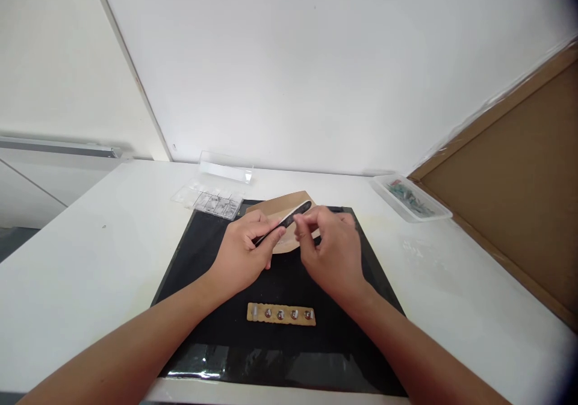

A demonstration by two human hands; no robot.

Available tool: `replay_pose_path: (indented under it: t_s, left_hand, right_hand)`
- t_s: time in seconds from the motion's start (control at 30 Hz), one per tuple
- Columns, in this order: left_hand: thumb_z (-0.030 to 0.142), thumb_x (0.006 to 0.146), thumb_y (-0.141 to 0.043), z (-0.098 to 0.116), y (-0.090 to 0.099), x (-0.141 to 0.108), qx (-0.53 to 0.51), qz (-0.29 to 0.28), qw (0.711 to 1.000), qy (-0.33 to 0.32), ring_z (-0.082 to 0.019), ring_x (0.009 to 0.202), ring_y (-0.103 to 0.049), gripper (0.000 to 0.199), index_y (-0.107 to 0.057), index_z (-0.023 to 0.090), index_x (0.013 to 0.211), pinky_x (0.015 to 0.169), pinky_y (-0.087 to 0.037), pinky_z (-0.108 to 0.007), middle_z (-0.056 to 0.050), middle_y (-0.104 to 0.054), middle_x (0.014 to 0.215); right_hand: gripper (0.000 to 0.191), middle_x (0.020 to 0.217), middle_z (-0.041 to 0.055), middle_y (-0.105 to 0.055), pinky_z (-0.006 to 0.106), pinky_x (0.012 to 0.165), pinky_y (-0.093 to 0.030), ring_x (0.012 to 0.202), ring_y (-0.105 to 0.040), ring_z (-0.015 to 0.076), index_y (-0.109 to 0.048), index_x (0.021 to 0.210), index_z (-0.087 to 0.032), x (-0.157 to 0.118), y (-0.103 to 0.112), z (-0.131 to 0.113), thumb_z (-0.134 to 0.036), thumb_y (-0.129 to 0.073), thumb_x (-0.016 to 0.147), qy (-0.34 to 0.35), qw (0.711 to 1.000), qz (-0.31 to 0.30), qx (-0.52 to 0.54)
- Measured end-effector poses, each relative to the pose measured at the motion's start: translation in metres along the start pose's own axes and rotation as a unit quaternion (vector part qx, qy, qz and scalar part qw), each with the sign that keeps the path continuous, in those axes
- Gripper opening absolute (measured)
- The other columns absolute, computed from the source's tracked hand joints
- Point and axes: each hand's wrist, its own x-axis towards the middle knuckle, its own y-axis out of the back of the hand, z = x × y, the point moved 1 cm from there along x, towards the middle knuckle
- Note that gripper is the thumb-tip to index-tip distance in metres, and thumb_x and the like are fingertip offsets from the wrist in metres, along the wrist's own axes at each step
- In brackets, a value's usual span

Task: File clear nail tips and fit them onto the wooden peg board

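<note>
A slim dark stick with a pale side [295, 213] is held slanting in my left hand [244, 244], pinched between thumb and fingers. My right hand [332, 251] is closed beside its upper end, thumb and index fingertip together; anything between them is too small to make out. Beneath both hands lies a brown paper piece [289, 200] on the black mat [217, 327]. Nearer the front, a tan strip [288, 322] rests flat, bearing several small round shiny pieces in a row.
A clear compartment box [219, 203] with small pieces stands at the back left, a clear tray [226, 168] behind it. At the back right is a translucent tub [410, 198] of greenish packets. A brown framed board [510, 170] borders the white table [103, 236].
</note>
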Motion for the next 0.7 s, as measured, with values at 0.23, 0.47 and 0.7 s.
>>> replay_pose_path:
  t_s: [0.23, 0.47, 0.7]
  left_hand:
    - [0.028, 0.101, -0.065, 0.001, 0.003, 0.004, 0.029, 0.037, 0.998, -0.035, -0.014, 0.065, -0.062, 0.022, -0.081, 0.027, 0.117, 0.068, -0.054, -0.027, 0.002, -0.063, 0.064]
    - [0.029, 0.104, -0.062, -0.024, 0.015, 0.011, 0.261, 0.106, 0.952, -0.117, -0.012, 0.075, -0.063, 0.03, -0.075, 0.03, 0.131, 0.069, -0.048, -0.025, -0.001, -0.071, 0.084]
    - [0.03, 0.1, -0.069, -0.038, 0.019, 0.017, 0.364, 0.124, 0.906, -0.178, -0.027, 0.112, -0.057, 0.022, -0.082, 0.034, 0.116, 0.09, -0.053, -0.04, -0.007, -0.072, 0.128]
  right_hand:
    - [0.023, 0.078, -0.0037, -0.076, 0.04, 0.086, -0.039, 0.066, -0.069, 0.0159, -0.062, 0.086, -0.023, 0.0, 0.004, 0.006, -0.035, -0.06, 0.105, -0.029, 0.998, 0.027, 0.045]
    - [0.02, 0.077, -0.0021, -0.078, 0.037, 0.08, -0.05, 0.073, -0.076, 0.019, -0.067, 0.09, -0.024, -0.007, 0.001, 0.016, -0.042, -0.07, 0.099, -0.099, 0.976, 0.037, 0.19]
    - [0.016, 0.08, -0.0032, -0.077, 0.035, 0.08, -0.05, 0.075, -0.075, 0.0178, -0.065, 0.089, -0.026, -0.01, 0.002, 0.016, -0.036, -0.073, 0.098, -0.034, 0.984, 0.047, 0.171]
